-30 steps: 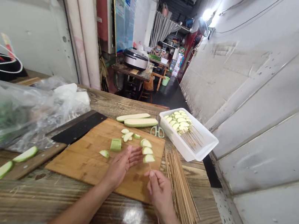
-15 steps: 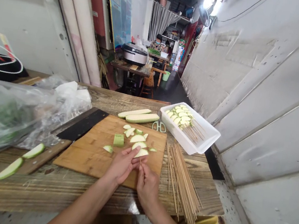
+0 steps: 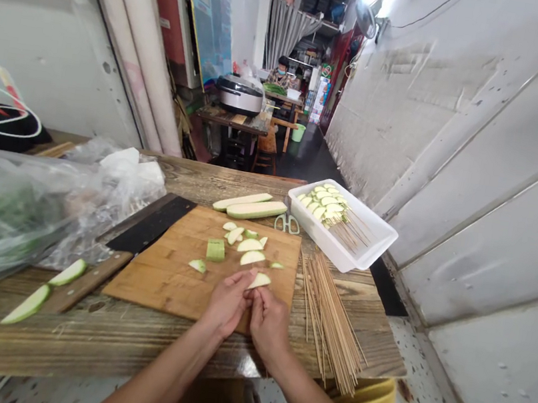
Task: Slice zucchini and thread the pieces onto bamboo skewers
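Between thumb and fingers, my left hand [image 3: 230, 300] pinches a pale green-edged zucchini slice [image 3: 260, 281] over the front of the wooden cutting board [image 3: 161, 280]. My right hand [image 3: 269, 319] is closed right beside it, fingertips meeting the left ones below the slice. A thin skewer showed in that grip a moment ago; now the fingers mostly hide it. Beyond the hands lie two more half-round slices [image 3: 253, 258], a short green chunk [image 3: 216, 250] and several small offcuts [image 3: 197, 265]. Loose bamboo skewers [image 3: 334, 326] are heaped right of the board.
A white tub [image 3: 368, 243] at the back right holds skewered slices. Scissors [image 3: 287, 224] and two zucchini halves [image 3: 256, 210] lie behind the board. A cleaver [image 3: 152, 223] rests along its left edge, near plastic bags [image 3: 62, 197]. Another person sits far back.
Both hands have drawn closer together, and the held slice has moved slightly right and down, away from the slices behind it. The skewer below it is now mostly covered by fingers.
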The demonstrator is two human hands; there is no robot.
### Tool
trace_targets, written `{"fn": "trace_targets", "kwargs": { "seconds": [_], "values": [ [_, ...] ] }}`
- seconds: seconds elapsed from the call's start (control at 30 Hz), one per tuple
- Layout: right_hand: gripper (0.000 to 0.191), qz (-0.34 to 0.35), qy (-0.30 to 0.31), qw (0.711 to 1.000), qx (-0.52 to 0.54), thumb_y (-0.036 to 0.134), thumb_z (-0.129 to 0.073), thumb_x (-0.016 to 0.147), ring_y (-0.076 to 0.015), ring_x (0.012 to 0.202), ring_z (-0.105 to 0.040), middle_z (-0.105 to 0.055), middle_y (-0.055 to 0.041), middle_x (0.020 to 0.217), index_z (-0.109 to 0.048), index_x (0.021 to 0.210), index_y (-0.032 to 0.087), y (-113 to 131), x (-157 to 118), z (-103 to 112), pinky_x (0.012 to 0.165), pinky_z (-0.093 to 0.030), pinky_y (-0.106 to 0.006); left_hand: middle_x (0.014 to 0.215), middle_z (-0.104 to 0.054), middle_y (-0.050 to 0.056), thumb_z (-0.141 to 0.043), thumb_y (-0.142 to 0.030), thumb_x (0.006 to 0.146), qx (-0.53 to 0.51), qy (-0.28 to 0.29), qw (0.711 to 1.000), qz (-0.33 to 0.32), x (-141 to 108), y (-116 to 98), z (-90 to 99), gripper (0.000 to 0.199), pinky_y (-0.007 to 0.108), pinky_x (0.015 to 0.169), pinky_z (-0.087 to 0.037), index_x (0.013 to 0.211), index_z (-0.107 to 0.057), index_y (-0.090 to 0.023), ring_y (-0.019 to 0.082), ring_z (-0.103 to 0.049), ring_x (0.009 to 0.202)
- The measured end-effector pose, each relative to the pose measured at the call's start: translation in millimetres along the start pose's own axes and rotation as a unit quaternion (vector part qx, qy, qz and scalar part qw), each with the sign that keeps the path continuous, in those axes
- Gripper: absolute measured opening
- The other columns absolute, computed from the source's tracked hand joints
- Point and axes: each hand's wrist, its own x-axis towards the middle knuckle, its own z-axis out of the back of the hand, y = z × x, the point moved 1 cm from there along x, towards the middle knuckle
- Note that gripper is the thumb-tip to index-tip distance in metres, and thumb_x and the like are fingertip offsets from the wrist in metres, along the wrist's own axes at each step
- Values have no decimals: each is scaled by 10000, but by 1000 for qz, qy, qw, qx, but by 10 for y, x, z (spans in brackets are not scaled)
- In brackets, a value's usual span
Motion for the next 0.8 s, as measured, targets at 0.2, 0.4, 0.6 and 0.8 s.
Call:
{"fn": "trace_targets", "kwargs": {
  "seconds": [0.2,0.4,0.6,0.8],
  "values": [
    [275,16,13,1000,14,189,-350,896,-141,557,-551,-597,-24,638,-593,769,168,-15,-14,14,552,-379,-218,950,-703,106,-652,-308,759,-14,-10,998,-57,38,-198,23,269,265,661,-541,951,-632,-120,204,-668,857],
    [271,29,34,999,27,187,-359,898,-146,578,-574,-613,-25,649,-600,775,171,-12,-11,30,570,-387,-217,833,-704,62,-615,-208,789,-19,-32,998,-47,124,-298,11,105,256,618,-550,854,-609,-126,219,-686,839],
    [267,33,40,998,33,185,-365,895,-148,578,-576,-622,-33,659,-608,786,163,-18,-18,24,566,-382,-217,800,-714,83,-626,-166,775,5,-35,999,-41,107,-277,-17,98,250,642,-552,848,-590,-110,208,-694,801],
    [265,30,33,998,45,188,-368,887,-142,548,-552,-596,-19,626,-600,759,166,-33,-17,23,548,-365,-217,828,-718,119,-546,-134,823,-1,-37,998,-43,118,-260,-4,55,273,680,-558,846,-584,-103,212,-693,819]
  ]
}}
